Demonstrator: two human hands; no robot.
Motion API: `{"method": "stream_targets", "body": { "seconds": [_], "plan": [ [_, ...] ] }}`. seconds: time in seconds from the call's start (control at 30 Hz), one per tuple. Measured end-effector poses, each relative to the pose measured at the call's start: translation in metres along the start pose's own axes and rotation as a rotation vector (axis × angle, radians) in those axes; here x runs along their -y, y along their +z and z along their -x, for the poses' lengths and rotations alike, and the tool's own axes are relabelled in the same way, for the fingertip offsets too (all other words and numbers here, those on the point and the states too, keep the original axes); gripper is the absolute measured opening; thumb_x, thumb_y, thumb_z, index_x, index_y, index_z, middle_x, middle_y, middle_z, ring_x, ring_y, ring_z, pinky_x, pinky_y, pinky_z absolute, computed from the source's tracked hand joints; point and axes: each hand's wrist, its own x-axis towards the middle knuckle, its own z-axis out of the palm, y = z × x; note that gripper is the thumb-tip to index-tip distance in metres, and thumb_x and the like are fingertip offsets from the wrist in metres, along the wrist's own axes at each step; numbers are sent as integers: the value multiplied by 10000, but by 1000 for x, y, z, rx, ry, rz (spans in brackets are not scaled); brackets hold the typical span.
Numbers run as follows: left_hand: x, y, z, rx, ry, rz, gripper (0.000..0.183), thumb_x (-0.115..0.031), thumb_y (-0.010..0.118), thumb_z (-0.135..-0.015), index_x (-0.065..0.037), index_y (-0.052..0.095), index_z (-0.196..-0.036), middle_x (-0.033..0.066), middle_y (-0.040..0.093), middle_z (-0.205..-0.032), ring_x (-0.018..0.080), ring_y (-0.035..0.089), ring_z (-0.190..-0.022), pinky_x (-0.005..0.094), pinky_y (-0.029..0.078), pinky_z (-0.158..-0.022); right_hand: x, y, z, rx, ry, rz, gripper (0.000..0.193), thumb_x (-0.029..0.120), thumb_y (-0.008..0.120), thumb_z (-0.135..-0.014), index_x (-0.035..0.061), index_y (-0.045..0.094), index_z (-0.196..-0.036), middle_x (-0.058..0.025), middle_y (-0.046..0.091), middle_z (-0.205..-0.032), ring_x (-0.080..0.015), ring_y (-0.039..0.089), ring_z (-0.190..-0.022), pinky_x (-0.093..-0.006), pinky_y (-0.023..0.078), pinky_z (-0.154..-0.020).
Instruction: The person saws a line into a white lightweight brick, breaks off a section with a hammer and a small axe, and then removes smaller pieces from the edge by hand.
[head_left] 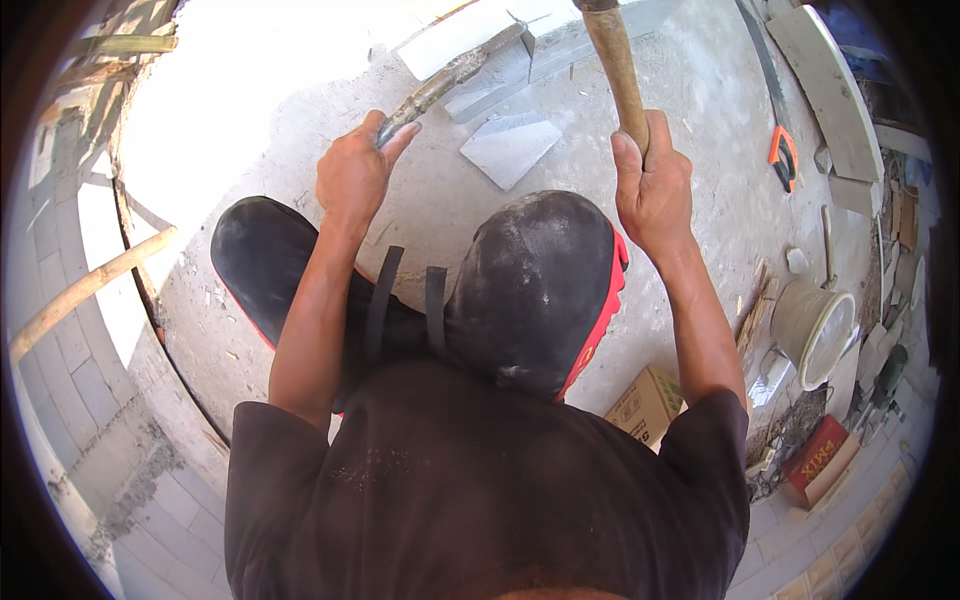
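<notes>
My left hand (352,170) is closed around the near end of a long, worn bar-like tool (455,76). The tool slants up to the right, and a dark flat piece shows at its far end, over pale grey slabs (525,70). Gripped upright in my right hand (655,190) is a wooden-handled tool (617,70). A dark collar tops its handle, and its head is cut off by the upper edge, so I cannot tell its kind. Between the hands, an angular piece of grey tile (511,148) lies on the concrete floor, touched by neither.
A handsaw with an orange-black handle (783,158) lies at the right, near a long slab (830,95). Behind it stand a pale bucket (815,330), a cardboard box (645,405) and a red box (815,455). A wooden pole (90,290) juts in at the left.
</notes>
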Motion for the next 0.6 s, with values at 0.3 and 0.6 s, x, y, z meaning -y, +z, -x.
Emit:
{"method": "stream_targets", "body": {
  "seconds": [0.3,0.6],
  "plan": [
    [6,-3,-5,26,-24,16,532,-620,627,-936,-100,696,-1025,156,710,-729,352,703,-689,469,526,-588,28,1,-6,-9,0,-24,289,304,553,-1061,30,493,-993,-200,571,-603,-438,611,-587,-497,446,-550],
    [14,-9,-9,53,-39,3,520,-608,631,-940,-104,708,-1041,152,712,-728,351,701,-681,459,528,-588,34,-6,-8,50,154,5,253,262,563,-1055,20,510,-1002,-214,591,-619,-463,604,-590,-509,442,-544]
  ]
}}
